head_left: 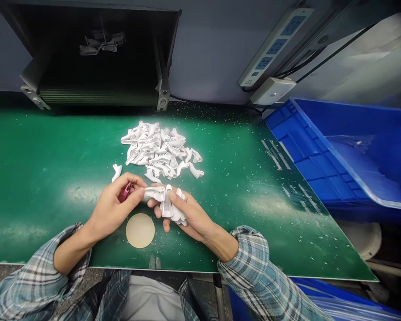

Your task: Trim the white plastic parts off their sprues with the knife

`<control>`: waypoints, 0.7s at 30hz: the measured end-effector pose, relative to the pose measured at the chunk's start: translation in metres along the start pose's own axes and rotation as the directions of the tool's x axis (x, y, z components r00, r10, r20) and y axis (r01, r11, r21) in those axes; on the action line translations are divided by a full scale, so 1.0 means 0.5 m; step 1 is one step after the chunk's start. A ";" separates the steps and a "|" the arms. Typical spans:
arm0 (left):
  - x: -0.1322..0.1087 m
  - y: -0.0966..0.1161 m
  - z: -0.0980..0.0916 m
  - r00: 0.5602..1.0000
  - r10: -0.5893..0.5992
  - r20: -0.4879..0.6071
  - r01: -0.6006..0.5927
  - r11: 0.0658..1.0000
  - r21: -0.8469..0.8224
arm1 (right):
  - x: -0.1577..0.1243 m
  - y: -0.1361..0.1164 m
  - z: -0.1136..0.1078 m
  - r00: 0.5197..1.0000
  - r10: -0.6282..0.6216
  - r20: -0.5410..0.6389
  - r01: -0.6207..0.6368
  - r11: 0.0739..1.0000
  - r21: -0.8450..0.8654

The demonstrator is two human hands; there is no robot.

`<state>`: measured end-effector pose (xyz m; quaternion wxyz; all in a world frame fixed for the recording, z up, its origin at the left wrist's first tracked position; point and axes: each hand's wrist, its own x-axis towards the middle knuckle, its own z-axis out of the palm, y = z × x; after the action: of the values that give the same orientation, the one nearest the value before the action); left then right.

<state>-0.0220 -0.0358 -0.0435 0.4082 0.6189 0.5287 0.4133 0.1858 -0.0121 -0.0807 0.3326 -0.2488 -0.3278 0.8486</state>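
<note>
My left hand is closed, with a small pink-handled tool tucked between thumb and fingers; its kind is partly hidden. The same thumb and fingertip pinch the end of a white plastic part. My right hand is wrapped round several white curved plastic parts, its thumb pressing on them. Just beyond both hands lies a pile of similar white parts on the green table. One single white part rests left of the pile, close to my left hand.
A round beige disc lies on the table below my hands. Behind stands a conveyor opening with more white parts on its belt. A blue crate is at the right edge, below a power strip.
</note>
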 end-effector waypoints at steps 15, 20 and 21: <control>0.000 -0.013 -0.028 0.946 0.282 0.158 -0.318 0.895 0.311 | -0.001 -0.001 -0.006 0.969 0.221 0.109 -0.228 0.972 0.054; -0.011 -0.021 -0.021 0.975 0.152 0.160 -0.204 0.900 0.385 | -0.001 -0.005 -0.002 0.987 0.163 0.012 -0.163 0.979 0.123; -0.013 -0.023 -0.017 0.970 0.183 0.158 -0.234 0.873 0.429 | -0.001 -0.005 -0.002 0.987 0.160 -0.003 -0.158 0.979 0.128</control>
<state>-0.0342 -0.0403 -0.0521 0.2384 0.7713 0.5153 0.2877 0.1878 -0.0107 -0.0792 0.2810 -0.2580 -0.2498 0.8900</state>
